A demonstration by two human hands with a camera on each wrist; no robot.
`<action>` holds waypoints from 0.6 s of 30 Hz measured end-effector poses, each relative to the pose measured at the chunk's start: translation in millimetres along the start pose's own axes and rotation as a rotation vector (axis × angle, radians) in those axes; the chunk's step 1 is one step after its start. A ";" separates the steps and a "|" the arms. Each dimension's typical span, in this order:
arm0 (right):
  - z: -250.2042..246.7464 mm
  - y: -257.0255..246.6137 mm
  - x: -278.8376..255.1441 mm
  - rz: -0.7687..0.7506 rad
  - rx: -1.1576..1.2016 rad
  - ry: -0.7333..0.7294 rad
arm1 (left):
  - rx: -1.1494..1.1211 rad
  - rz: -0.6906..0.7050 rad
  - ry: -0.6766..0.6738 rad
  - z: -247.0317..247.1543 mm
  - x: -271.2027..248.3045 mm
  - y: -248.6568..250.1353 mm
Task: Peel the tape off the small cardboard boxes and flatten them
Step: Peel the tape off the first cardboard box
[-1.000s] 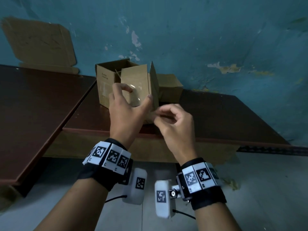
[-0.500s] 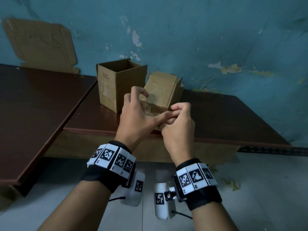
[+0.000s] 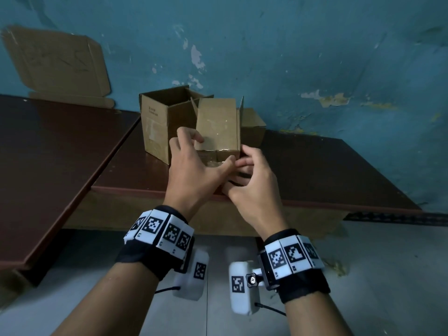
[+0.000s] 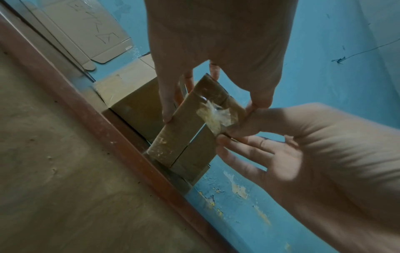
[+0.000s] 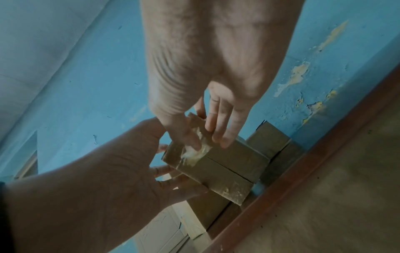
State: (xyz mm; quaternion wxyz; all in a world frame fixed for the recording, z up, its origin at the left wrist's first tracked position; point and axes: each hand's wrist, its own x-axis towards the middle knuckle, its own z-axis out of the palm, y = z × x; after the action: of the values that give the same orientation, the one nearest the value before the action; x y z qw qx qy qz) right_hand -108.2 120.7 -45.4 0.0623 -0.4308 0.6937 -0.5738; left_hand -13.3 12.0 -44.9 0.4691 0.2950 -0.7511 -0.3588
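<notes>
— Peeling blue wall [image 3: 315,57], brown tabletop [image 3: 327,170]: what changed?
— Half a second earlier the small box [image 3: 218,124] tilted; now upright above the tabletop edge, left hand [image 3: 191,170] gripping it, right hand [image 3: 252,183] pinching its crumpled tape [image 4: 216,114], so peeling went on.

We see peeling blue wall [image 3: 291,44] at 12 o'clock, dark brown tables [image 3: 327,170] below, grey floor [image 3: 388,275] at 6.

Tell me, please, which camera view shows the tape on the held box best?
The left wrist view: the crumpled clear tape faces the camera beside the right hand's fingertips. In the right wrist view that hand's thumb partly covers it; the head view shows only a faint glossy strip.
</notes>
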 end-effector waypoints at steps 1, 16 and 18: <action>-0.2 -1.2 -0.4 -0.031 -0.017 0.014 | -0.007 -0.013 0.008 -0.2 0.0 0.5; -5.1 1.3 2.4 -0.178 -0.102 0.104 | -0.410 -0.343 -0.158 1.2 2.4 3.6; -5.9 1.5 2.6 -0.178 -0.093 0.115 | -0.471 -0.384 -0.187 0.3 2.6 2.9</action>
State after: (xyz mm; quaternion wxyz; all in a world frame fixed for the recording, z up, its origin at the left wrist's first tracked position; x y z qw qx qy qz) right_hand -114.0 123.3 -43.5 -0.0488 -0.4594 0.6810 -0.5682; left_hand -14.9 11.6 -41.3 0.3769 0.2804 -0.6178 -0.6306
